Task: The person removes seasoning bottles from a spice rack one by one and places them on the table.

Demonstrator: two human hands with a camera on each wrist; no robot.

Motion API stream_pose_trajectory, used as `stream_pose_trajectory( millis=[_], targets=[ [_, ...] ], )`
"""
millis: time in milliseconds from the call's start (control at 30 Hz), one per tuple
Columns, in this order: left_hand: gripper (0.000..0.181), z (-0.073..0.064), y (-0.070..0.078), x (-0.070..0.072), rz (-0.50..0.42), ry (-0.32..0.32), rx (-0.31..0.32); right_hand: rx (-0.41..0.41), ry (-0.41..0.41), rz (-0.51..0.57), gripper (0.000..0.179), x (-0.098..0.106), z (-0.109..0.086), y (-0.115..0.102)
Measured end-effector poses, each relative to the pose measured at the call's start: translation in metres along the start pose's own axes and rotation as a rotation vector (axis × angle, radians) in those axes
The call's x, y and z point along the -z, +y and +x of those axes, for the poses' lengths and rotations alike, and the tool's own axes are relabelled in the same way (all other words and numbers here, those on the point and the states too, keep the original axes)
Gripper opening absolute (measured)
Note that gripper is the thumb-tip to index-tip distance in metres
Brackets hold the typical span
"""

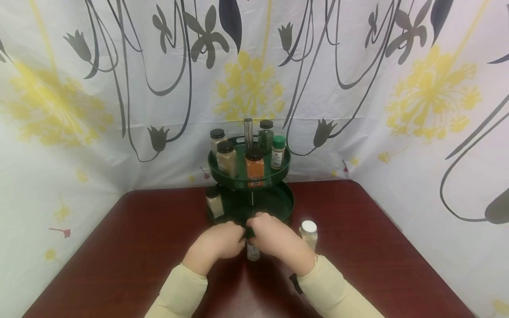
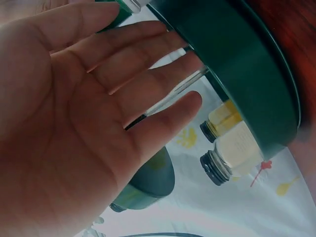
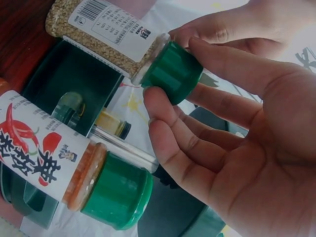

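A clear jar of sesame seeds [image 3: 106,37] with a green cap [image 3: 173,71] is between my hands. My right hand [image 1: 274,236] pinches that cap, its thumb on one side and its fingertips on the other. My left hand [image 1: 224,240] meets the cap from the opposite side; in the left wrist view its thumb [image 2: 89,19] overlaps the green, with the other fingers stretched past it. A chili-labelled seasoning jar [image 3: 44,148], also green-capped, is close below the right fingers in the right wrist view. Its place in the head view is hidden.
A two-tier dark green rack [image 1: 274,179] rises just beyond the hands, several spice jars on its upper tray. One black-capped jar [image 1: 214,203] leans at the lower tray's left. A white-capped jar [image 1: 309,234] stands by the right forearm on the red-brown table [image 1: 159,221].
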State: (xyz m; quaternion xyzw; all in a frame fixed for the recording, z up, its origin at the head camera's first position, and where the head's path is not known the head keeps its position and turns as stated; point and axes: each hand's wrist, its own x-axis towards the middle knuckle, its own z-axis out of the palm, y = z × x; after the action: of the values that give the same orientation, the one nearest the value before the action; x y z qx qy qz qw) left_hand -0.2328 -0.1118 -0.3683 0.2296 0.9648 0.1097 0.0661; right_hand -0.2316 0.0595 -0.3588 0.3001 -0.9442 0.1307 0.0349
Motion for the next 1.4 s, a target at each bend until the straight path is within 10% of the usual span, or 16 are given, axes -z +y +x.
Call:
stream_pose_trajectory(
  millis=[200,800,1400],
  targets=[
    [0.013,0.000,-0.010,0.002,-0.029,0.029,-0.033,0.011,0.000,0.009,0.015,0.000,0.000,0.001],
    [0.020,0.004,-0.070,0.006,0.018,0.070,0.138,-0.010,0.004,-0.029,0.034,0.002,0.001,-0.001],
    [0.024,-0.001,-0.029,0.011,-0.019,-0.007,0.113,-0.048,0.028,0.002,0.044,0.002,0.003,0.002]
  ],
)
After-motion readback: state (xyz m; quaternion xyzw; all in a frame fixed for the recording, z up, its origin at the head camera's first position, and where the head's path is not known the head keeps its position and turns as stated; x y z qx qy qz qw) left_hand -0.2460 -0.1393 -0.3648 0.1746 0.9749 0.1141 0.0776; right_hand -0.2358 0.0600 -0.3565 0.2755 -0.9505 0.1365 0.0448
